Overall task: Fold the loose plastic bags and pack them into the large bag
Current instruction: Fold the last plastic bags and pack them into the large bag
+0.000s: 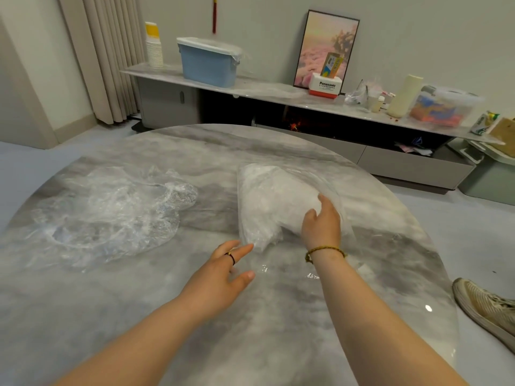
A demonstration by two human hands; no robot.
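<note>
A left hand [223, 263], fingers straight and spread, reaches toward the near corner of the large bag [267, 196]. The bag lies stuffed white on a marble table [167, 302], its long axis running roughly away from the person. The right hand [322, 221] rests on its right side, grip unclear. Loose bags [111, 213] lie well left, nearer the left hand. A sideboard [278, 93] lines the wall.

Black ring [230, 257] on left hand [223, 270]; braided olive-gold bracelet [324, 251] on right wrist; beige mesh sneaker [485, 307].
</note>
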